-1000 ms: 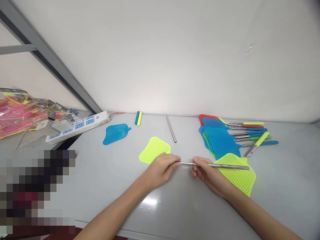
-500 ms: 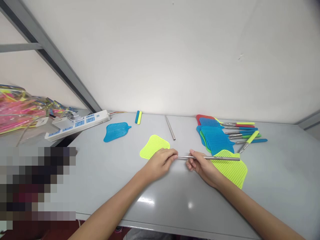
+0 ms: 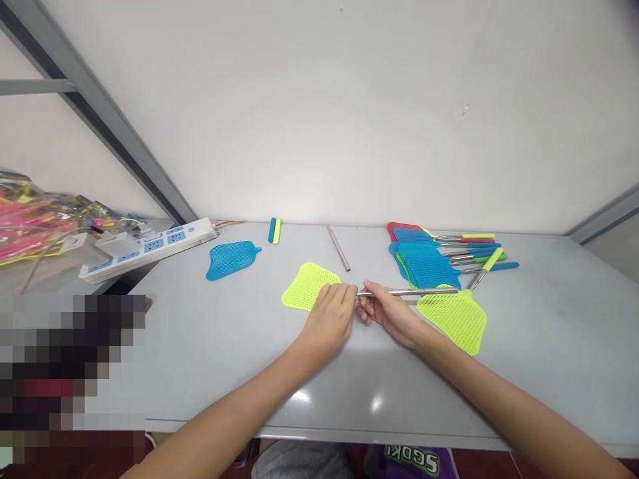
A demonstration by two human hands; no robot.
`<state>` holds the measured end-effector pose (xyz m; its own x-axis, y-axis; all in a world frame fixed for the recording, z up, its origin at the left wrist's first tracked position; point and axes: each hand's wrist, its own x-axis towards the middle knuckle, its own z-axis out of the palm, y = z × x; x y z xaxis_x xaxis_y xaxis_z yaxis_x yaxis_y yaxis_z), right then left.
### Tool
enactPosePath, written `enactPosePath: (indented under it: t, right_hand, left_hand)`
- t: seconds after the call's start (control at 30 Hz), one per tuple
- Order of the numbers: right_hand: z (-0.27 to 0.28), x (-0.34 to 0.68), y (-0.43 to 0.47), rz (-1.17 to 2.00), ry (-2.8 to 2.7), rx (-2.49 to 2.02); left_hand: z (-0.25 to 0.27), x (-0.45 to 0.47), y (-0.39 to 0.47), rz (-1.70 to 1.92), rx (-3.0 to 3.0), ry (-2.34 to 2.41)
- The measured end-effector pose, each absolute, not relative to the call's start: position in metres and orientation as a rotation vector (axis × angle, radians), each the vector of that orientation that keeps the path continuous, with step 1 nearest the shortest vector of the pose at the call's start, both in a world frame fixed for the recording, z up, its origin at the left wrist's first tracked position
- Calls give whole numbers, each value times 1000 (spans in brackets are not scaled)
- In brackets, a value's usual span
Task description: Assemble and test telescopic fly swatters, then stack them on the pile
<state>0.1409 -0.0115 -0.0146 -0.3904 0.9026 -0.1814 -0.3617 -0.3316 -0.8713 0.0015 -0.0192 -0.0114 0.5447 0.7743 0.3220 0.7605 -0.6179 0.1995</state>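
My left hand [image 3: 330, 311] is closed over the narrow end of a yellow-green mesh fly swatter head [image 3: 304, 287], and its fingers hide the neck. Thumb and fingers of my right hand [image 3: 388, 307] pinch a slim metal rod [image 3: 432, 291], which points left into the left hand's grip. Whether the rod's tip sits inside the neck is hidden. Beneath the rod's far right end lies a second yellow-green swatter [image 3: 456, 318], its yellow-handled rod angled up to the right. Another loose metal rod [image 3: 339, 249] rests behind my hands.
A pile of swatters with blue mesh heads [image 3: 429, 266] on top lies at the back right. Left of centre are a blue swatter head [image 3: 230, 259], a blue grip [image 3: 271, 230] and a yellow grip [image 3: 277, 231]. A power strip [image 3: 154, 246] runs along the left, near bagged goods [image 3: 30, 219].
My hands have come closer together, and the right hand has brought the rod leftward toward the swatter head's neck. The camera view has shifted slightly.
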Motion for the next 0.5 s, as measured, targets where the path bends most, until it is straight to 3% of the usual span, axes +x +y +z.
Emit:
enactPosePath:
  t: [0.17, 0.5]
  right_hand:
    - [-18, 132, -10, 1853, -936, -793]
    - [-27, 131, -3, 1829, -944, -787]
  left_hand:
    - [-16, 13, -32, 712, 2712, 1531]
    - [-7, 0, -1, 618, 2677, 1238]
